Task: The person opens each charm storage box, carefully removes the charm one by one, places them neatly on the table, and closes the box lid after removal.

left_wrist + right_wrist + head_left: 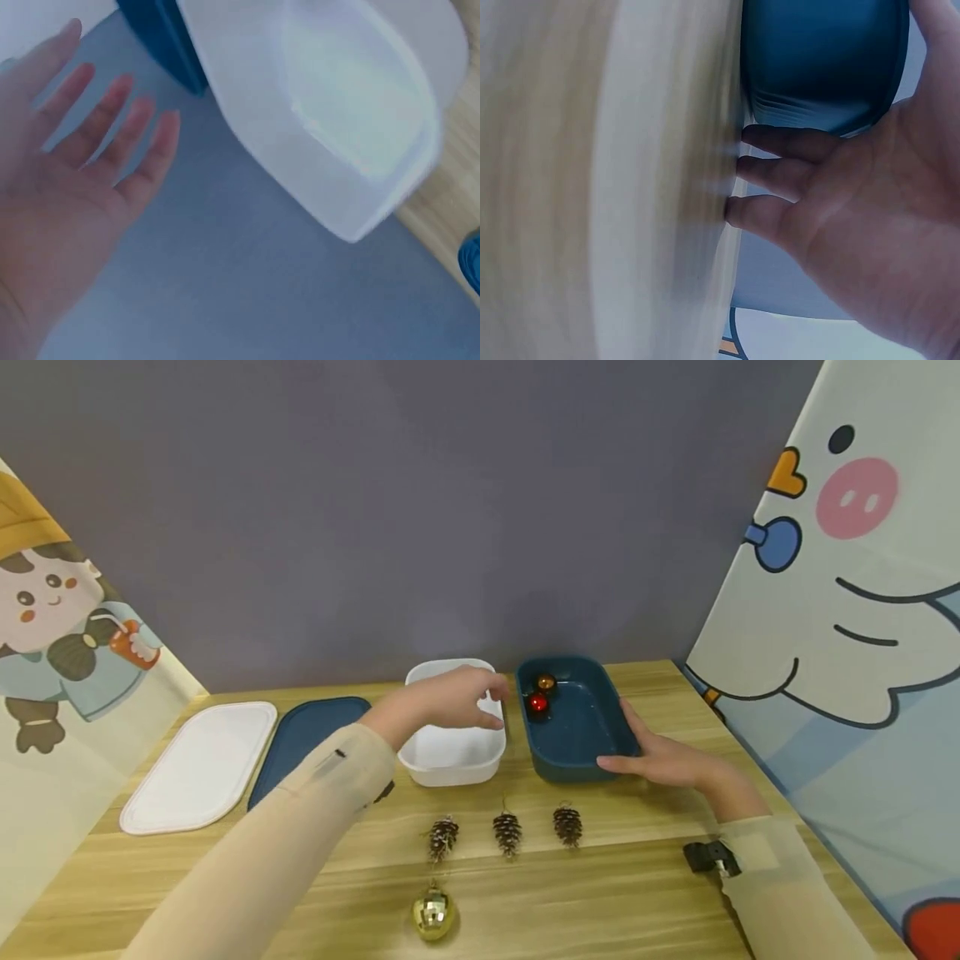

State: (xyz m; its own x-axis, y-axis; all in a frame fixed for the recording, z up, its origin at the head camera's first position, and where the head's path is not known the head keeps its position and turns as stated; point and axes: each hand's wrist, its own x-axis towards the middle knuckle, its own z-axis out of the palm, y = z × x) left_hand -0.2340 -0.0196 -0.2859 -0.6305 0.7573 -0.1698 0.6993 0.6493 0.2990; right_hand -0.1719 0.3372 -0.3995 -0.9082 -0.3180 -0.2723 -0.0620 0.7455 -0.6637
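Note:
My left hand (463, 695) hovers over the white container (453, 775), its fingers spread and holding nothing. In the left wrist view its palm and fingers show apart from that container. At the near right corner of the dark blue container (581, 727), my right hand (663, 760) rests with straight fingers along the outside and the thumb at the front rim. The right wrist view shows three fingertips (754, 211) low beside the container, close to the tabletop. Inside the blue container lie a red bauble (537, 702) and a copper-orange bauble (546, 682), near its left wall.
Three pinecones (507, 835) lie in a row in front of the containers. Nearer stands a gold mirrored bauble (433, 913). A white lid (198, 768) and a dark blue lid (307, 731) lie at left, the latter partly behind my left arm. A grey wall (450, 527) closes the back.

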